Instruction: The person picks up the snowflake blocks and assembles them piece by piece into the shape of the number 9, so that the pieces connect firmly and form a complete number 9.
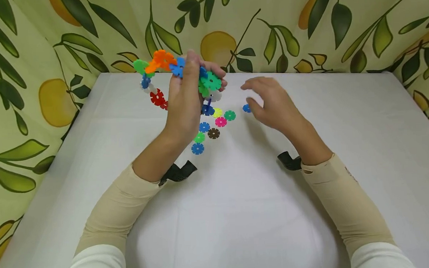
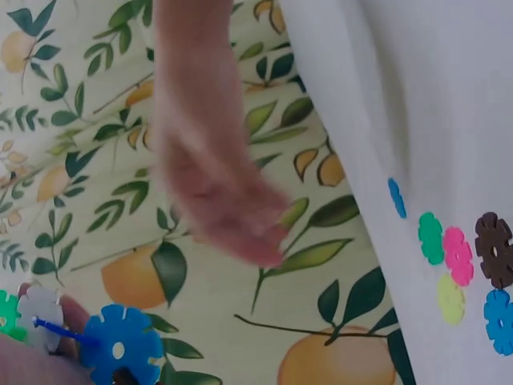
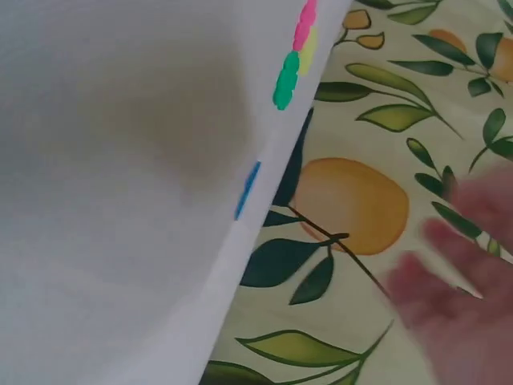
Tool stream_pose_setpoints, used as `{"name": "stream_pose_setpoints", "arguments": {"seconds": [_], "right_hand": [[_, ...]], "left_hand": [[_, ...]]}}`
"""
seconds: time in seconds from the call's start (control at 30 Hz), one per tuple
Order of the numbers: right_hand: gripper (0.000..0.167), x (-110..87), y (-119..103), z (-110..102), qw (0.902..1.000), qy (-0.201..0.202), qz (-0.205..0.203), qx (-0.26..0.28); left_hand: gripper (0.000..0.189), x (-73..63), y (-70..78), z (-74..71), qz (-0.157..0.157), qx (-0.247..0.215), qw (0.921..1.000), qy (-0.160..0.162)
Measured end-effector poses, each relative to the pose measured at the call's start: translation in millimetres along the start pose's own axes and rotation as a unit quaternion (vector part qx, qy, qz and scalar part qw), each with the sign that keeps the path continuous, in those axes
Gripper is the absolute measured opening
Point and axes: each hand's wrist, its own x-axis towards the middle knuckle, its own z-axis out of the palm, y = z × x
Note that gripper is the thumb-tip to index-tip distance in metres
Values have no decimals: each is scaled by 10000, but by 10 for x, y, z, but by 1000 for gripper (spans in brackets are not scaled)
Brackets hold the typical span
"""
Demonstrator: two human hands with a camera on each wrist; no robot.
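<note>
The left hand [image 1: 184, 97] grips a chain of linked flower discs [image 1: 164, 59], thumb laid along it, fingers curled behind; the right hand [image 1: 275, 102] is loosely bent, thumb apart from fingers, near a blue disc [image 1: 247, 108]; the chain, raised above the white table [image 1: 232, 213], curves leftward from the grip, then down through red pieces; the right sleeve [image 1: 347, 200] bears small print, too tiny to read.
</note>
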Motion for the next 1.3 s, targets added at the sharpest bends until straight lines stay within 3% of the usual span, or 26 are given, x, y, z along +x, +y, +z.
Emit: {"name": "stream_pose_setpoints", "arguments": {"seconds": [0.03,0.1,0.17,0.2,0.27,0.37,0.47,0.57,0.7,0.83,0.97,1.07,1.13,1.2,1.3], "right_hand": [[41,-1,33,27,9951,-860,451,-177],[55,7,86,88,9641,-2371,1091,-489],[60,11,123,139,9358,-3213,1272,-696],[59,8,143,159,9293,-3376,1276,-779],[51,-6,166,176,9320,-3321,1164,-871],[37,-34,186,160,9549,-2751,745,-836],[33,-42,191,140,9621,-2523,661,-796],[34,-29,194,118,9538,-2715,1112,-643],[35,-26,231,55,9310,-3162,1804,-255],[29,-45,290,-14,9155,-3472,2031,-43],[27,-66,338,-49,9131,-3585,1943,30],[25,-66,327,-72,9181,-3517,1810,226],[22,-56,292,-90,9262,-3320,1705,530],[15,-46,232,-124,9397,-2864,1539,1059],[11,-46,94,-218,9555,-1634,1100,2198]], "left_hand": [[29,7,-2,-6,-150,51,9998,-80],[24,16,-7,-9,-489,76,9985,-230],[15,26,-17,-3,-836,-144,9958,-332],[9,31,-21,1,-985,-255,9941,-380],[3,42,-29,15,-1297,-503,9893,-431],[9,54,-29,26,-1708,-779,9810,-489],[9,55,-30,14,-1937,-936,9751,-539],[7,53,-35,-10,-2008,-1134,9714,-573],[5,61,-42,-26,-1979,-1350,9688,-641],[6,68,-44,-24,-1953,-1526,9663,-693],[12,71,-59,-12,-1796,-1746,9650,-773],[16,61,-76,-12,-1603,-1714,9679,-898],[20,51,-91,-21,-1403,-1518,9731,-1016],[23,45,-103,-35,-1154,-1258,9786,-1145],[27,46,-117,-53,-740,-867,9852,-1283]]}}
